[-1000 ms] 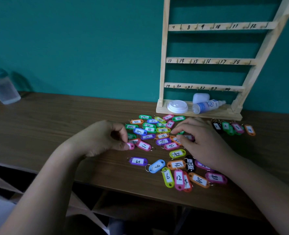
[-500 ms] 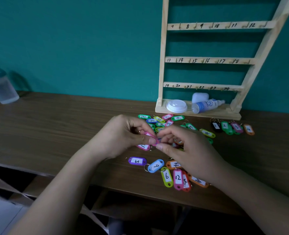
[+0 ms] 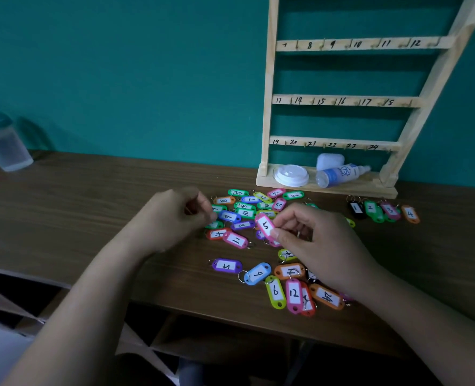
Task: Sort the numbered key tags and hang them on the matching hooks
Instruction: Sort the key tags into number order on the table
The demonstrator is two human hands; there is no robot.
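Observation:
My right hand (image 3: 311, 243) pinches a pink key tag marked 5 (image 3: 265, 226) and holds it just above the pile of coloured tags (image 3: 247, 211) on the brown table (image 3: 91, 207). My left hand (image 3: 175, 218) hovers to the left of the pile with its fingers curled and nothing visible in them. Tags 1 to 4 (image 3: 384, 211) lie in a row at the right. Loose tags marked 9 (image 3: 257, 273), 6 (image 3: 276, 292), 12 (image 3: 294, 294) and 24 (image 3: 327, 296) lie near the front. The wooden hook rack (image 3: 342, 101) stands against the wall with numbered hooks, all bare.
A white lid (image 3: 291, 175), a small spray bottle (image 3: 339, 174) and a white case (image 3: 329, 160) rest on the rack's base shelf. A translucent cup with a teal lid (image 3: 3, 143) stands at far left. The table's front edge runs close below the tags.
The pink tag passed from my left hand to my right, which now holds it face up showing 5. My left hand drew back to the left.

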